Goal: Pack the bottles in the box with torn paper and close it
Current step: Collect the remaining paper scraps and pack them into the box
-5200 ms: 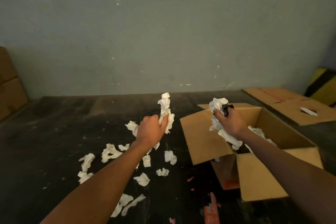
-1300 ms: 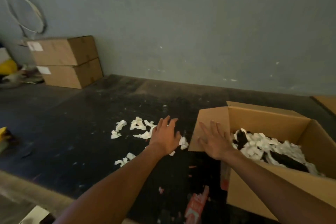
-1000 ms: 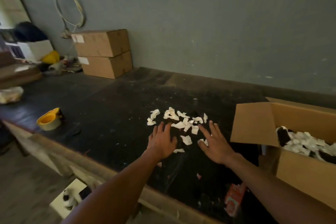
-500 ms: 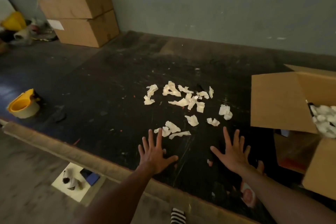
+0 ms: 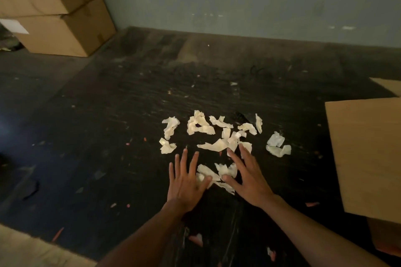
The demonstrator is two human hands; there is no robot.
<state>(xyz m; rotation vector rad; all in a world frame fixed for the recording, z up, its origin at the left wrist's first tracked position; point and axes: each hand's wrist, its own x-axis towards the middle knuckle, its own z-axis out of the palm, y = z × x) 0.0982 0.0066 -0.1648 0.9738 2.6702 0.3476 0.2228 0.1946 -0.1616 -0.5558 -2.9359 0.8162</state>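
Dark scuffed counter [image 5: 108,136] is stretching back to a grey wall, stacked brown cardboard cartons [image 5: 56,17] sitting at its far left corner. Left hand [image 5: 186,180] and right hand [image 5: 247,178] are lying flat, fingers spread, bracketing the nearest torn white paper scraps [image 5: 217,132]; most are lying just beyond the fingertips. At the right edge, the open brown cardboard box [image 5: 366,158] is cropped, its bottles hidden.

Dark, scuffed table [image 5: 108,115] under my view. Torn white paper scraps [image 5: 219,134] lie scattered across its middle. Two stacked cardboard boxes [image 5: 58,13] sit at the far left corner. An open box [image 5: 366,158] sits at the right edge, flap raised. Small reddish bits [image 5: 196,239] dot the near side.
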